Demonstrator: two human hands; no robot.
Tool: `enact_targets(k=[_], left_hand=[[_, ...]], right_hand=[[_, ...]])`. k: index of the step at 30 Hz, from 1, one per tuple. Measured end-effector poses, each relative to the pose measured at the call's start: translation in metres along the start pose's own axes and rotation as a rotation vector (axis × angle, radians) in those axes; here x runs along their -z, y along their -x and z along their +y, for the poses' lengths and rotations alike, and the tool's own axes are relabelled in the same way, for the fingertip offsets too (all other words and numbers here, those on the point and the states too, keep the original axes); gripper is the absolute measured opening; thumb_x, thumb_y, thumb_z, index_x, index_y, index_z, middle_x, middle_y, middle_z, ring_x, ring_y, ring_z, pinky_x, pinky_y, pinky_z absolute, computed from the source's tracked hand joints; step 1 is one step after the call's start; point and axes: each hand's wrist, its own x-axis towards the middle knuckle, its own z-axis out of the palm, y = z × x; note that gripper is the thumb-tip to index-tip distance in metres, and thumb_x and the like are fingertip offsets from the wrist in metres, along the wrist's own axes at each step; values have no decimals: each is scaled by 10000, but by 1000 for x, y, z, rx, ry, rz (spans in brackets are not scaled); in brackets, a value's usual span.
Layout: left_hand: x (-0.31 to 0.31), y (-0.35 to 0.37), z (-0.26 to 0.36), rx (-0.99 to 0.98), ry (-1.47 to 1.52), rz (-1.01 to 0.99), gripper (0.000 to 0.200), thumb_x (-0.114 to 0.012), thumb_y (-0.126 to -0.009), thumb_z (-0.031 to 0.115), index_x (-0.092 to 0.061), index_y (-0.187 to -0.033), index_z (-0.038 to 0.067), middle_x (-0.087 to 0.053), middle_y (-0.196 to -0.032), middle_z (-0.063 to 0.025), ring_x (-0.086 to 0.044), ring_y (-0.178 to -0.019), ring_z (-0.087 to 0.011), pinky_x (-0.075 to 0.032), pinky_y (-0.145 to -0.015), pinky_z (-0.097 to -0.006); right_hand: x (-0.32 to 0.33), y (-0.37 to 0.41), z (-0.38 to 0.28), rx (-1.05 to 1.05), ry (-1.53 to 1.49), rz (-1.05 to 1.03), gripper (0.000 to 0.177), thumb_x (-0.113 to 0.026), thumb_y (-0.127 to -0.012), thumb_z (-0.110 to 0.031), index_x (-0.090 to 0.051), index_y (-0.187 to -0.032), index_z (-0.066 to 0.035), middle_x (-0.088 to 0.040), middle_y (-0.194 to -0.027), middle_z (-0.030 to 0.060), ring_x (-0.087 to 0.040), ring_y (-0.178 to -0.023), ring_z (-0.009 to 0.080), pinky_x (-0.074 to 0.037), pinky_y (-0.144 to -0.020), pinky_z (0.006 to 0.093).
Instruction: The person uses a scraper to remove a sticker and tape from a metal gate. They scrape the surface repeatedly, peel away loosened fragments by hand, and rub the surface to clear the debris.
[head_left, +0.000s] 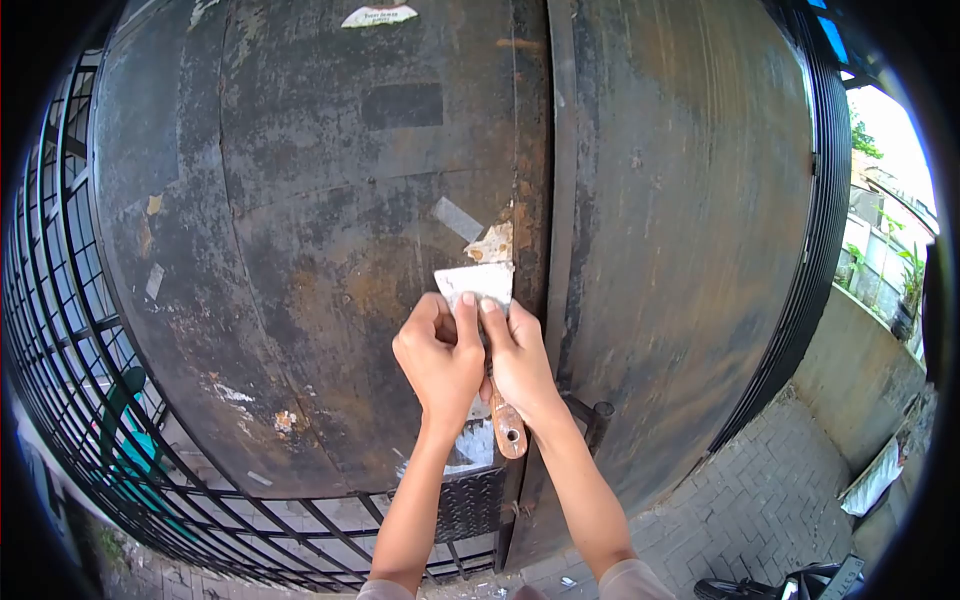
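Observation:
A scraper with a wide, whitish blade and a worn wooden handle points upward against the dark metal gate. My right hand is closed around it where blade meets handle, its thumb laid on the blade. My left hand is also closed on the scraper, with its thumb pressing the blade from the left and its fingers curled. Just above the blade's edge, a torn, tan-and-white paper remnant sticks to the gate. Beside that remnant is a grey strip of tape.
A vertical seam divides the gate's two panels. Other scraps include a white sticker piece at the top and peeled patches lower left. Black bars stand at left. Brick paving and part of a motorcycle are lower right.

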Motion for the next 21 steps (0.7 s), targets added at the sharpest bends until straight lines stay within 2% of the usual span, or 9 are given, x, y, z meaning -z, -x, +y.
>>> enact_targets(k=[10, 14, 17, 21], left_hand=[[0, -8, 12, 30, 29, -9, 335, -601, -863, 139, -461, -593, -2, -401, -453, 20, -316, -428, -16, -236, -389, -223], [0, 1, 1, -14, 28, 19, 331, -596, -864, 124, -453, -592, 2, -415, -450, 18, -316, -436, -18, -230, -390, -237], [2, -11, 3, -10, -14, -24, 324, -599, -848, 146, -461, -593, 3, -445, -419, -63, -390, -364, -70, -316, -388, -264], [3, -2, 5, 44, 3, -43, 328, -605, -843, 146, -454, -587, 8, -437, -412, -60, -388, -365, -76, -304, -386, -267]], right_hand=[[-3, -5, -8, 4, -26, 12, 281, -377, -982, -227, -498, -931, 21, -505, -565, 41, -438, -320, 95, -341, -282, 234], [-3, 1, -7, -1, -18, 6, 275, -383, -979, -219, -491, -900, 22, -506, -554, 48, -436, -317, 97, -340, -282, 239], [-4, -6, -8, -15, -19, -1, 276, -378, -980, -223, -491, -917, 21, -499, -545, 44, -436, -319, 97, -337, -283, 239], [1, 0, -7, -21, -42, -20, 279, -385, -978, -234, -489, -941, 23, -487, -533, 39, -432, -312, 99, -334, -283, 240]])
